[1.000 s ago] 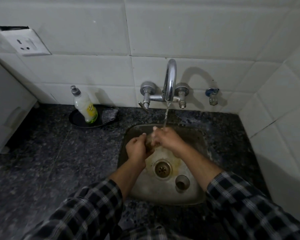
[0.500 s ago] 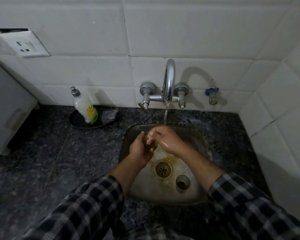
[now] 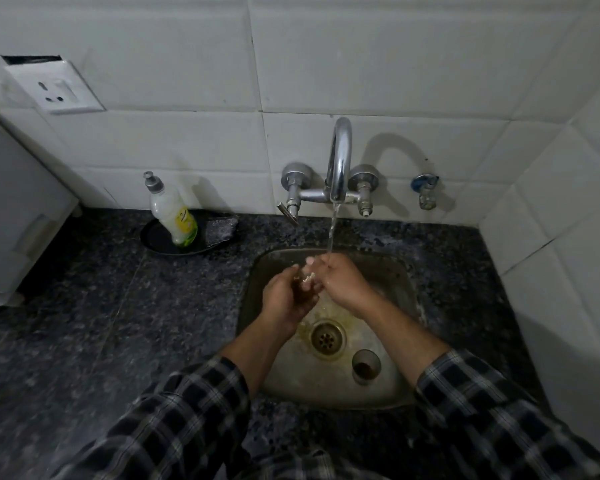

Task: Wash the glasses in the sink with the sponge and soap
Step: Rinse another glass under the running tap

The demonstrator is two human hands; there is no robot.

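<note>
Over sink, left hand fingers wrap glass under running tap; right hand fingers curl over its rim. Risk: wet glass slips, drops onto second glass standing beside drain.

A home kitchen: white wall tiles, dark granite counter, small steel sink, wall tap, soap bottle.

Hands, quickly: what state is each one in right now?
Left hand: grips the glass.
Right hand: touches that glass; grip cannot be told.
</note>
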